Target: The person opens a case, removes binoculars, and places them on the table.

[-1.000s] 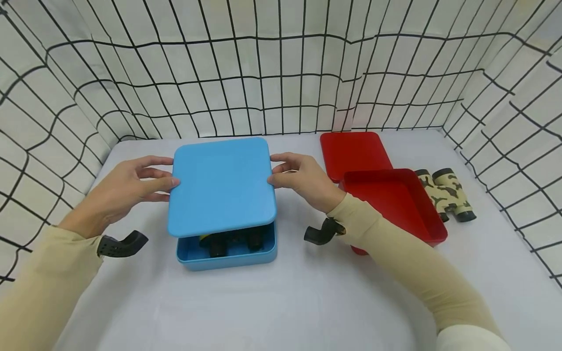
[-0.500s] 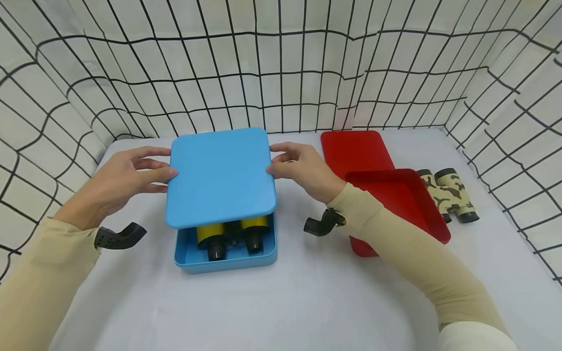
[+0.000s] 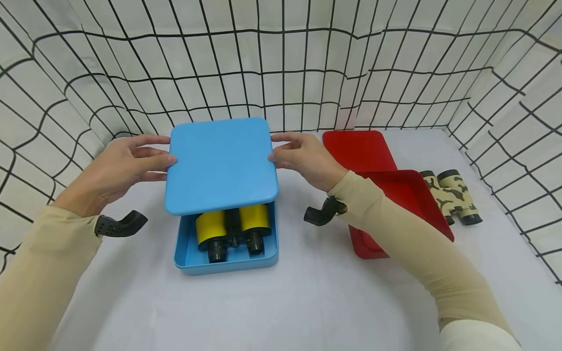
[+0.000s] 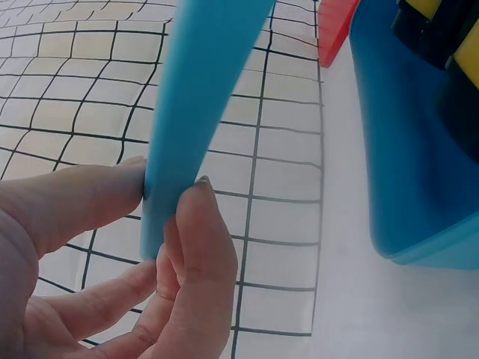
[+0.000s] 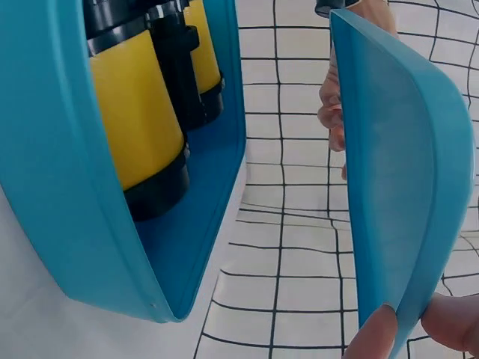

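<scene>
A blue lid (image 3: 221, 165) is held above its blue box (image 3: 184, 248), tilted and covering the box's far part in the head view. My left hand (image 3: 131, 168) pinches the lid's left edge between thumb and fingers, as the left wrist view shows with the lid (image 4: 202, 90) nearly edge-on. On the opposite edge my right hand (image 3: 307, 161) pinches with thumb and fingertips. Inside the box lie yellow and black binoculars (image 3: 210, 229), their near ends showing. The right wrist view shows a gap between the lid (image 5: 404, 172) and the box with the binoculars (image 5: 142, 112).
Right of the blue box an open red box (image 3: 408, 195) stands partly behind my right forearm. A red lid (image 3: 357, 148) lies behind it. Camouflage binoculars (image 3: 454, 195) rest on the white table (image 3: 290, 297) at the right. A black wire grid (image 3: 283, 73) surrounds the back and sides.
Both hands have raised the blue lid and moved it away toward the back. More of the yellow and black binoculars in the blue box has come into view.
</scene>
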A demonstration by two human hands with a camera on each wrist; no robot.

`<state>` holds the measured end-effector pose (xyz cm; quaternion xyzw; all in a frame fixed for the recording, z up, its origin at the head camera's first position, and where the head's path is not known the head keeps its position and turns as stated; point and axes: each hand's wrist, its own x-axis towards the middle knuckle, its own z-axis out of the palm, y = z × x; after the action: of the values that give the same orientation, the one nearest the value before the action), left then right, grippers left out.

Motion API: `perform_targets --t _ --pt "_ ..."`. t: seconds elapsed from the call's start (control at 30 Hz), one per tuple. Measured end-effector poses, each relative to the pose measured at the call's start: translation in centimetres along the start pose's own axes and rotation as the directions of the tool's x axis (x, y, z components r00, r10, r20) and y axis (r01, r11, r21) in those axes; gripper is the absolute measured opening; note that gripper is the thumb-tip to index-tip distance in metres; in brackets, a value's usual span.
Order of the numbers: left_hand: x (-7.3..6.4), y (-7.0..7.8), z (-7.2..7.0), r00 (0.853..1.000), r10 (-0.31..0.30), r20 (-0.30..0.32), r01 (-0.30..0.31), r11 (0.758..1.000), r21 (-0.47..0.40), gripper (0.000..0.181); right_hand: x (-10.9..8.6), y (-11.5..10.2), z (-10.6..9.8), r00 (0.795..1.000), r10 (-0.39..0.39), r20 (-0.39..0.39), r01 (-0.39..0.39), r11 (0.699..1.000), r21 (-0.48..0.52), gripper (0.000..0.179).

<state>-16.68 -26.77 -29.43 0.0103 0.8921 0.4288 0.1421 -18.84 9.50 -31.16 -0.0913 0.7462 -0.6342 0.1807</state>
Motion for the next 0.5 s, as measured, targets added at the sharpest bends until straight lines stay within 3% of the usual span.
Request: perform_targets --t 0.5 --pt "1.6 0.5 -1.1 0.999 -0.007 -0.034 0.005 0.999 -0.034 0.083 1.5 -1.0 -0.5 1.0 -0.008 0.0 0.008 0.998 0.064 0.051"
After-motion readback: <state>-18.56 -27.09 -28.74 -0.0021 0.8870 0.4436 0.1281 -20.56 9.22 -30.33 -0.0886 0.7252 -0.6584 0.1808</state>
